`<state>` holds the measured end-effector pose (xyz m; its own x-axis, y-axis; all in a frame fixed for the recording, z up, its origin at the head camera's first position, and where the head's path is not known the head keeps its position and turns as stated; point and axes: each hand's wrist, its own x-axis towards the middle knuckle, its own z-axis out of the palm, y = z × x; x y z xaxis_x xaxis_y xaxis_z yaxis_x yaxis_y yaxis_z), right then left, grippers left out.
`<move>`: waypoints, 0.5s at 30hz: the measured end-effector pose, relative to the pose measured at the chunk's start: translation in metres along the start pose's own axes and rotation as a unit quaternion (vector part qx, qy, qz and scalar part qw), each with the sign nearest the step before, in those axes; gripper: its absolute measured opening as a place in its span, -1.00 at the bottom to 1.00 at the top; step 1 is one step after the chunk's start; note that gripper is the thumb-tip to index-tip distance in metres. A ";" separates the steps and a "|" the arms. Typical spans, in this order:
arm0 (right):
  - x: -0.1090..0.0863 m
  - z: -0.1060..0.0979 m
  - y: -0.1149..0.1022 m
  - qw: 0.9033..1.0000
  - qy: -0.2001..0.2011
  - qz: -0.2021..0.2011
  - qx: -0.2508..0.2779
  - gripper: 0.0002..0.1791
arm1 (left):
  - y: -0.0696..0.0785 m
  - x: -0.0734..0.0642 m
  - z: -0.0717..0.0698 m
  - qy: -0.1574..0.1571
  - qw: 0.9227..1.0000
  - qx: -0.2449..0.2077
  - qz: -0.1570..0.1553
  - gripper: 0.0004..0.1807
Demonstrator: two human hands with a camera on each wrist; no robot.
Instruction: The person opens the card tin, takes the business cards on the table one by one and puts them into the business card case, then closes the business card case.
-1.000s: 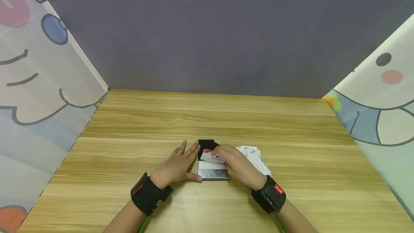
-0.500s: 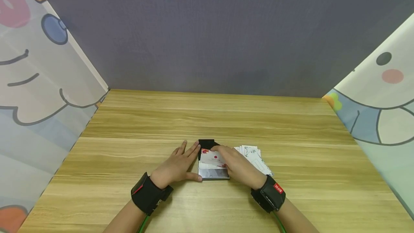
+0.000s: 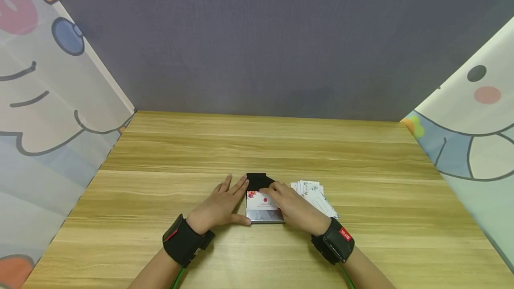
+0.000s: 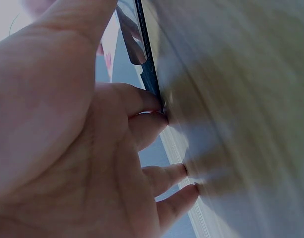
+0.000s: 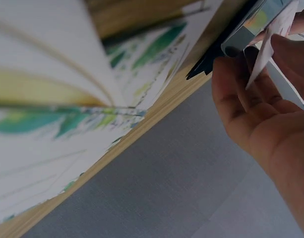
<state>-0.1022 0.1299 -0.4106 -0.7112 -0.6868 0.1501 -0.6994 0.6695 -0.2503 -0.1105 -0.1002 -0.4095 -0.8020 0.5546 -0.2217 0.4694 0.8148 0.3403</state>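
A card holder point(image 3: 263, 216) with a silver front band and a black flap point(image 3: 256, 182) lies on the wooden table. My left hand point(image 3: 214, 208) spreads along its left side, fingertips and thumb touching the edge. From the right, my right hand point(image 3: 296, 206) pinches a white card point(image 3: 259, 200) printed with red flowers and a red dot. The card's lower edge meets the silver band. In the right wrist view the card point(image 5: 266, 57) stands tilted between thumb and fingers. The left wrist view shows the left fingertips point(image 4: 155, 121) against the holder's corner.
Just right of the right hand, several white cards point(image 3: 320, 202) with green leaf prints lie fanned on the table point(image 3: 192, 146). A grey panel point(image 3: 257, 48) rises behind the table, with cartoon-printed sheets at both sides.
My right hand has brought the card down and squared it up over the holder, its lower edge now at the silver band. The left hand has stayed in place.
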 end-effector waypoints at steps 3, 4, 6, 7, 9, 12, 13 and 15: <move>-0.001 0.000 0.000 1.000 -0.004 -0.007 -0.016 -0.45 | 0.000 0.000 0.000 0.001 1.000 -0.001 0.002 0.09; -0.001 0.001 0.000 1.000 -0.006 -0.010 -0.023 -0.48 | 0.000 0.000 0.000 0.001 1.000 -0.002 0.002 0.09; -0.001 0.000 0.000 0.999 -0.010 -0.017 -0.032 -0.54 | 0.000 -0.001 0.000 0.001 1.000 -0.005 0.003 0.09; -0.002 0.000 0.000 0.999 -0.010 -0.021 -0.036 -0.58 | 0.000 -0.001 0.000 0.001 1.000 -0.007 0.003 0.09; -0.002 0.000 0.001 0.999 -0.010 -0.029 -0.042 -0.63 | 0.000 -0.001 0.000 0.002 1.000 -0.007 0.005 0.09; -0.002 -0.001 0.000 0.998 -0.007 -0.037 -0.044 -0.66 | 0.000 -0.001 0.000 0.005 1.000 -0.005 0.007 0.09; -0.002 -0.001 0.000 0.998 -0.007 -0.039 -0.044 -0.67 | 0.000 -0.001 0.000 0.006 1.000 -0.005 0.008 0.09; -0.002 -0.001 0.000 0.998 -0.006 -0.040 -0.045 -0.68 | 0.000 -0.001 0.000 0.006 1.000 -0.005 0.008 0.09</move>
<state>-0.1008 0.1320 -0.4100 -0.6527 -0.7417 0.1546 -0.7575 0.6353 -0.1501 -0.1097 -0.1006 -0.4092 -0.7991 0.5653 -0.2044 0.4787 0.8041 0.3526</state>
